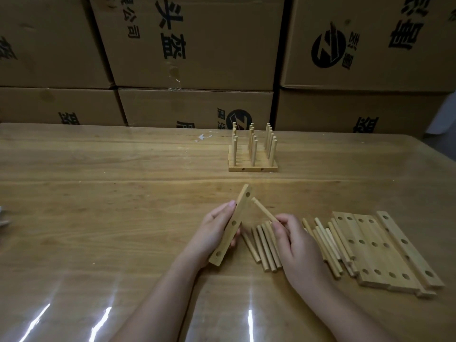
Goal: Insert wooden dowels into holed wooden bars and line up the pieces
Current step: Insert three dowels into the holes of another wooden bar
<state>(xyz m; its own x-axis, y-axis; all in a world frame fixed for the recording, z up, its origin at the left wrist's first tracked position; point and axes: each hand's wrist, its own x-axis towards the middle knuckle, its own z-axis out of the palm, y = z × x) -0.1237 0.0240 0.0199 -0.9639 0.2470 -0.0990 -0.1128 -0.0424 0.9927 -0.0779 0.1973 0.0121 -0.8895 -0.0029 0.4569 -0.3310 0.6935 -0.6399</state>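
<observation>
My left hand [213, 234] grips a holed wooden bar [232, 225], tilted up off the table with its three holes facing right. My right hand [294, 243] pinches a wooden dowel [262, 210] whose far tip points at the bar's top hole, just short of it. Loose dowels [262, 245] lie on the table between and under my hands, and more dowels [325, 243] lie to the right. Several bare holed bars [377, 250] lie side by side at the right. Farther back, finished bars with upright dowels [253, 154] stand in a close row.
The wooden table [111, 193] is covered by a glossy clear sheet with glare near the front edge. Stacked cardboard boxes [192, 45] form a wall behind the table. A small grey object [3, 218] shows at the left edge.
</observation>
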